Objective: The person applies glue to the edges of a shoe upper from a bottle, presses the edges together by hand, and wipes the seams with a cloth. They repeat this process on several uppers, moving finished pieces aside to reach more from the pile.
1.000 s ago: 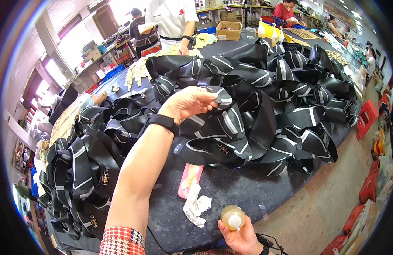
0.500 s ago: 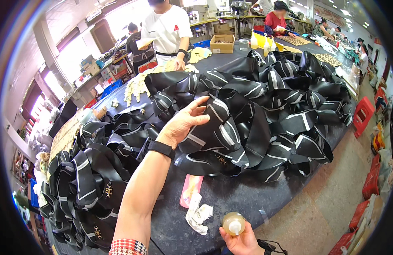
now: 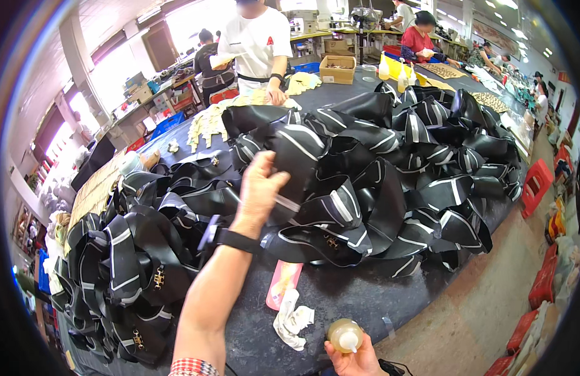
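Head view shows my left hand [image 3: 260, 191] reaching up to the middle of the frame, fingers curled and pinched on a black leather piece with white stripes [image 3: 302, 153] that sits on top of the heap. A black wristband [image 3: 230, 239] wraps that wrist. My right hand [image 3: 355, 358] is at the bottom edge, right of centre, closed around a small glue bottle [image 3: 345, 335] with a white nozzle, held just over the near rim of the table.

Open room is scarce. The pile of striped black pieces [image 3: 390, 182] covers most of the dark table [image 3: 352, 294], spreading from the lower left of the frame up to the upper right. The only bare strip lies along the near edge, between the heap and my right hand. A pink flat tool [image 3: 283, 283] lies on that strip, and a crumpled white rag [image 3: 293, 319] sits just below it, both between my two forearms. To the right the table edge curves away and the tan floor [image 3: 490, 301] opens up, with red stools [image 3: 535, 182] standing along it.

At the far side of the table, top centre, a person in a white shirt [image 3: 258, 41] stands with a hand on pale cut pieces [image 3: 208, 122]. A cardboard box [image 3: 338, 67] sits nearby, and another person in red [image 3: 418, 41] works at the upper right. Bright windows fill the upper left.
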A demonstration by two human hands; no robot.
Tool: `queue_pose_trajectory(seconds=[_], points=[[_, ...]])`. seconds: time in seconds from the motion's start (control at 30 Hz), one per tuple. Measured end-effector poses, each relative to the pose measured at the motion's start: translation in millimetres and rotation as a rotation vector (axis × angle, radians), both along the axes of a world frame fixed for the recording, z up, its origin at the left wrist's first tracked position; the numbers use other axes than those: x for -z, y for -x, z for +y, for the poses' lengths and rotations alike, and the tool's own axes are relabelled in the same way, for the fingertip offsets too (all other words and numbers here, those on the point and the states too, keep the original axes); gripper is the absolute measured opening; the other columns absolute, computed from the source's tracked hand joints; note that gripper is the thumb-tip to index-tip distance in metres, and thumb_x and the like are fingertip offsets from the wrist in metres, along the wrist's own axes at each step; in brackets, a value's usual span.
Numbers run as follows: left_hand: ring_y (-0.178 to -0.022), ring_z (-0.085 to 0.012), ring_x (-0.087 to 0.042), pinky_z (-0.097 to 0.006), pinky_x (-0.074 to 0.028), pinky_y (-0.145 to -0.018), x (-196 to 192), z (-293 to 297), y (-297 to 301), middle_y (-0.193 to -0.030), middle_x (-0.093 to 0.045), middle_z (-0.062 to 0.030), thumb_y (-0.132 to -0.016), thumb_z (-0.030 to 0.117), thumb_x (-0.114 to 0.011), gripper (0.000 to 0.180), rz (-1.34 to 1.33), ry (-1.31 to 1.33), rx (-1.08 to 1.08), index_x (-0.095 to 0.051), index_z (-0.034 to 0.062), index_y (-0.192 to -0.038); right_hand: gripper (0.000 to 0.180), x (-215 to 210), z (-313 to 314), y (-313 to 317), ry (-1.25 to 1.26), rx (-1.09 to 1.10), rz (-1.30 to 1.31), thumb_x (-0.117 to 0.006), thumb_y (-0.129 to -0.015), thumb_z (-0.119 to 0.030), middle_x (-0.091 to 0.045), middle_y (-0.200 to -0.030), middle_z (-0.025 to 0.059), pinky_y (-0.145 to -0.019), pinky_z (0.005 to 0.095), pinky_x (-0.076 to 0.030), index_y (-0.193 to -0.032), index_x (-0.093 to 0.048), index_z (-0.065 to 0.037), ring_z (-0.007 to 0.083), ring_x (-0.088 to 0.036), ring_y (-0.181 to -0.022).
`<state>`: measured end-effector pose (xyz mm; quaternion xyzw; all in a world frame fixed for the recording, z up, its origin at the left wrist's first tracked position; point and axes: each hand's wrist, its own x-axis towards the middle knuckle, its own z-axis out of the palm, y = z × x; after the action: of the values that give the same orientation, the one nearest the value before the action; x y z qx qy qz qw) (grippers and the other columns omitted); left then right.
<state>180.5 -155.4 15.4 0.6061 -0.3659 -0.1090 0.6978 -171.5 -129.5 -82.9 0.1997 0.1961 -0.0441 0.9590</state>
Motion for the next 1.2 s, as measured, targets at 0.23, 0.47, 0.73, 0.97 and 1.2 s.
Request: queue_pose_trajectory(seconds=[0.23, 0.47, 0.73, 0.97, 1.2], points=[[-0.086, -0.0148, -0.058, -0.027, -0.047, -0.079, -50, 11, -45, -0.097, -0.060, -0.0072, -0.073, -0.010, -0.053, 0.043, -0.004, 0.059, 0.080, -0.045, 0.0056, -0.112, 0.030, 2, 0, -2, -0.004, -0.008, 0.026, -0.049, -0.084, -0.028, -0.058, -0.104, 0.0094, -0.074, 0.0341, -0.052, -0.106, -0.054, -0.008, 0.0309, -0.055, -0.094], [-0.089, -0.0093, -0.049, -0.022, -0.038, -0.080, -1, -33, -28, -0.095, -0.055, -0.0017, -0.070, -0.007, -0.054, 0.043, -0.037, -0.142, 0.204, -0.048, 0.0050, -0.110, 0.032, -2, 2, 1, -0.108, -0.015, 0.028, -0.050, -0.084, -0.029, -0.058, -0.104, 0.0097, -0.072, 0.0350, -0.053, -0.107, -0.053, -0.007, 0.0318, -0.055, -0.094], [-0.104, -0.0154, -0.048, -0.026, -0.036, -0.091, 25, -25, -26, -0.112, -0.051, -0.0085, -0.070, -0.005, -0.059, 0.053, -0.019, -0.230, 0.155, -0.041, 0.0017, -0.119, 0.029, 2, 0, -2, -0.014, -0.006, 0.043, -0.050, -0.083, -0.027, -0.059, -0.102, 0.0096, -0.078, 0.0371, -0.051, -0.105, -0.054, -0.007, 0.0286, -0.057, -0.094], [-0.094, -0.0150, -0.049, -0.027, -0.040, -0.083, 50, 54, -6, -0.100, -0.052, -0.0080, -0.072, 0.004, -0.063, 0.042, -0.046, -0.230, -0.240, -0.045, 0.0021, -0.110, 0.050, 8, -5, -3, -0.120, -0.062, 0.162, -0.065, -0.072, -0.034, -0.051, -0.098, 0.0173, -0.066, 0.0289, -0.054, -0.111, -0.050, -0.007, 0.0265, -0.055, -0.087], [-0.064, -0.0198, -0.056, -0.028, -0.046, -0.059, -47, 226, 186, -0.076, -0.057, -0.0054, -0.074, 0.003, -0.054, 0.011, -0.454, -0.177, 0.254, -0.059, 0.0038, -0.084, 0.048, 5, 6, -18, -0.159, 0.035, 0.129, -0.065, -0.072, -0.031, -0.049, -0.105, 0.0150, -0.075, 0.0279, -0.051, -0.110, -0.051, -0.005, 0.0248, -0.054, -0.091]])
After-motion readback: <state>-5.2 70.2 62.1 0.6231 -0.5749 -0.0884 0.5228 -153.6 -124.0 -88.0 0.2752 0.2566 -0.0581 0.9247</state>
